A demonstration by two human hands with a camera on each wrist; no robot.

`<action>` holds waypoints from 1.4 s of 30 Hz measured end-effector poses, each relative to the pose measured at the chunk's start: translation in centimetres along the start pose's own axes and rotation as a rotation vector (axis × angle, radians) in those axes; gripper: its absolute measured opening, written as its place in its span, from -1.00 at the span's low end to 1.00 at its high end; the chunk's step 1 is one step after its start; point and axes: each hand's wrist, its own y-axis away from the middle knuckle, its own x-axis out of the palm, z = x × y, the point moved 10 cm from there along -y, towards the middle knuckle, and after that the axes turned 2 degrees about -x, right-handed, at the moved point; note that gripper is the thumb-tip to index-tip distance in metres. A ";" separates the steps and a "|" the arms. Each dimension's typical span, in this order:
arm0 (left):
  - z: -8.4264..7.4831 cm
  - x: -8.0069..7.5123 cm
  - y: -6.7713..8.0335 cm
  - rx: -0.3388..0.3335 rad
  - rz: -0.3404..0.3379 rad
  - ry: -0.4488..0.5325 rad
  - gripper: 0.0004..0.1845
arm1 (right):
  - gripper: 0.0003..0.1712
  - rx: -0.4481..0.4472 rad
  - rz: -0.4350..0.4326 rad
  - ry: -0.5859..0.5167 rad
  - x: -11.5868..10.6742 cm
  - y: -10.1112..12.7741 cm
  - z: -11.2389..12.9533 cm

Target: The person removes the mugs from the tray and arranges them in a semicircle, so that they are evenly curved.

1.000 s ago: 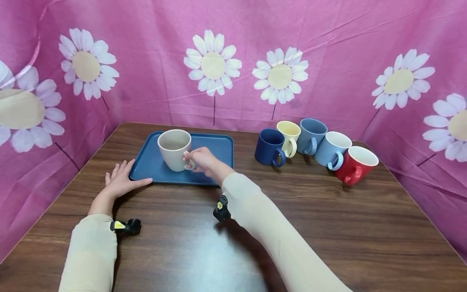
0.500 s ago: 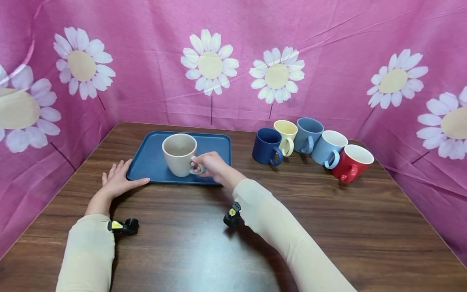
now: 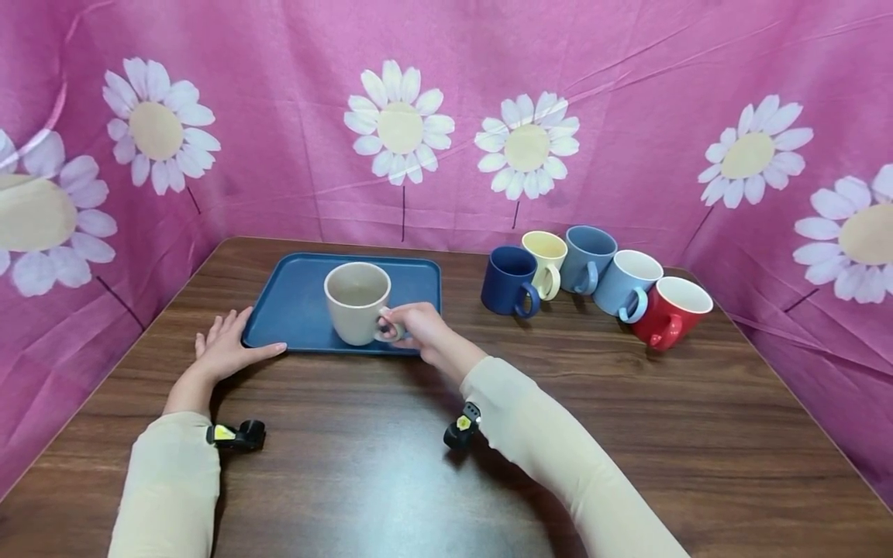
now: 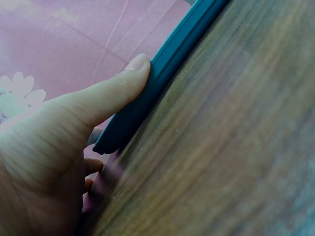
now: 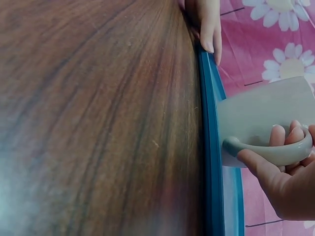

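A light grey-beige mug [image 3: 357,306] stands upright over the front middle of a blue tray [image 3: 293,298]. My right hand [image 3: 418,329] holds it by the handle. In the right wrist view, fingertips show through the loop of the handle [image 5: 275,153], with the thumb along its lower part. My left hand [image 3: 226,345] lies at the tray's front left corner, fingers spread and straight. Its thumb [image 4: 115,91] rests against the tray's front rim in the left wrist view, while the other fingers are partly hidden behind the corner.
To the right of the tray, on the brown wooden table [image 3: 335,465], several mugs stand close together: dark blue [image 3: 505,279], yellow [image 3: 540,252], grey-blue [image 3: 586,260], light blue [image 3: 621,283] and a tilted red one [image 3: 663,310]. A pink flowered cloth [image 3: 293,155] hangs behind.
My right hand has drawn the grey-beige mug rightward and toward me across the tray. My left hand has kept its place at the tray corner.
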 end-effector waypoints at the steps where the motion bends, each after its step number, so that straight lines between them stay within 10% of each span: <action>1: 0.0 0.0 0.0 0.000 0.001 0.000 0.11 | -0.79 -0.001 -0.001 -0.017 -0.1 0.1 -0.1; 16: 0.0 0.3 0.0 0.001 0.010 0.003 0.12 | -0.84 -0.066 0.032 -0.159 -2.4 2.9 0.8; 42: -0.2 0.1 0.1 0.016 0.003 -0.005 0.09 | -0.68 -0.137 0.015 -0.104 -11.2 8.2 2.7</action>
